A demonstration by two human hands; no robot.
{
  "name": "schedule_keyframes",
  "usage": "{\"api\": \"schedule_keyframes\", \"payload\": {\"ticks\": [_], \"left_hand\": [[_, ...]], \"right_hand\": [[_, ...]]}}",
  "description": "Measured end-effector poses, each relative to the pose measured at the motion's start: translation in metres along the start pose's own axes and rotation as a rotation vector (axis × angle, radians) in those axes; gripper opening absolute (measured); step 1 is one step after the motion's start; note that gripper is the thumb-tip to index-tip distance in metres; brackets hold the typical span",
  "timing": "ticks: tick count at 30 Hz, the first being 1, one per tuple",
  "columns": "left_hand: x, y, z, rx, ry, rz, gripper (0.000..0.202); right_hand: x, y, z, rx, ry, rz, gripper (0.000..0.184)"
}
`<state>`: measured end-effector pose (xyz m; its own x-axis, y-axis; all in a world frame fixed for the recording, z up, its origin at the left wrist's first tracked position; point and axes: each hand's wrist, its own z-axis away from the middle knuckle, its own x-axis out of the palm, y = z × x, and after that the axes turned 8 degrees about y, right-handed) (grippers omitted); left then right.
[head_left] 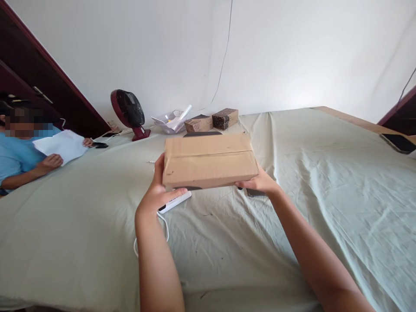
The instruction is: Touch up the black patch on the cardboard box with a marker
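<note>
A flat brown cardboard box (209, 159) is held above the table between both my hands. My left hand (158, 189) grips its left end, thumb along the lower front edge. My right hand (259, 183) supports its right end from below, fingers curled under it. A white slim device (175, 202) with a white cable lies on the cloth just under my left hand. Something dark shows under the box, partly hidden.
A pale green cloth (325, 182) covers the table. At the back stand a red fan (130, 112), a white router (171, 121) and two small cardboard boxes (211, 121). A person in blue (16, 162) at left holds white paper. A phone (398, 142) lies far right.
</note>
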<state>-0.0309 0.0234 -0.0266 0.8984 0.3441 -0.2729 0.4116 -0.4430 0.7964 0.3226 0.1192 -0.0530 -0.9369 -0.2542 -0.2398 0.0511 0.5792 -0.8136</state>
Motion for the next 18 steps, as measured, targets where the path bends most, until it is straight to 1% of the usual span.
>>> {"api": "schedule_keyframes", "payload": {"ticks": [1,3,8,13,18], "left_hand": [[-0.001,0.002,0.002,-0.019,-0.021,-0.014,0.132],[-0.002,0.005,0.005,-0.045,-0.018,-0.021,0.138],[-0.004,0.011,0.007,-0.048,0.001,-0.017,0.139],[-0.006,0.012,0.008,0.004,0.026,-0.02,0.143],[-0.008,0.015,0.007,0.018,0.008,-0.064,0.149]], "right_hand": [[-0.002,-0.001,0.0,-0.031,-0.01,0.012,0.121],[-0.002,-0.004,0.0,-0.059,-0.023,0.024,0.128],[0.001,-0.017,0.001,-0.044,-0.049,0.014,0.133],[-0.001,-0.027,0.002,-0.043,-0.055,0.017,0.135],[-0.005,-0.032,0.004,-0.059,-0.037,0.063,0.137]]}}
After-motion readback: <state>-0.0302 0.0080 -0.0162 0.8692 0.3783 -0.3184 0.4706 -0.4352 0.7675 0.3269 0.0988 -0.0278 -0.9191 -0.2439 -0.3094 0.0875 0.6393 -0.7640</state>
